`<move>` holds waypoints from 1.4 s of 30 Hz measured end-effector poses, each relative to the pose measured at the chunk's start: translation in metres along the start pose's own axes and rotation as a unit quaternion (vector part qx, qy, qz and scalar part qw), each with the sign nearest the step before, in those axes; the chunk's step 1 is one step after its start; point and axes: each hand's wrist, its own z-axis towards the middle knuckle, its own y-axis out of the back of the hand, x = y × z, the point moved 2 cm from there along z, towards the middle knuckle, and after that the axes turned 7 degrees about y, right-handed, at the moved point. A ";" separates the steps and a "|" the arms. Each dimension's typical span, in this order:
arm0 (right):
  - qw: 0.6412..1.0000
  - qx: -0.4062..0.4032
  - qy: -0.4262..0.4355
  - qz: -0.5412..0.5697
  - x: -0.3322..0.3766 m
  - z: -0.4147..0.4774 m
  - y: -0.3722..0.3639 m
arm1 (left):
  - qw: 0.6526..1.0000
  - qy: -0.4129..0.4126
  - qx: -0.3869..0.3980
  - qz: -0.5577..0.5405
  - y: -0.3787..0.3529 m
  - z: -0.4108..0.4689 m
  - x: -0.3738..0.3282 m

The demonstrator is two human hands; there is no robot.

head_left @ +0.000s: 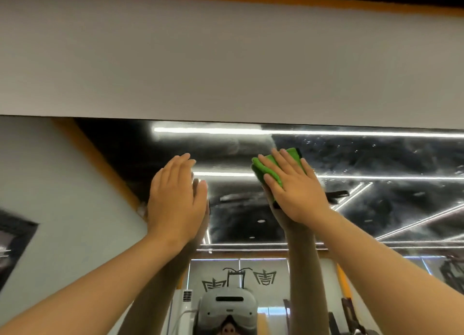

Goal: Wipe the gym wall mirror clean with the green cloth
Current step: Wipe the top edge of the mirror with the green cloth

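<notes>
Right hand (pixel 293 186) flat, fingers straight, pressing green cloth (pixel 273 169) on mirror (pixel 376 159), left hand (pixel 175 199) flat on glass

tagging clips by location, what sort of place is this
Probably a gym: a large wall mirror reflects ceiling strip lights and what looks like exercise equipment at lower right.

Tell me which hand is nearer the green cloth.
Right. The right hand presses flat on the green cloth against the mirror; the left hand lies flat on it, apart, to the cloth's left.
</notes>
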 end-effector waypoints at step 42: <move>0.997 0.009 0.071 0.010 -0.017 0.041 0.011 | 0.998 0.048 -0.015 0.044 -0.065 -0.030 -0.070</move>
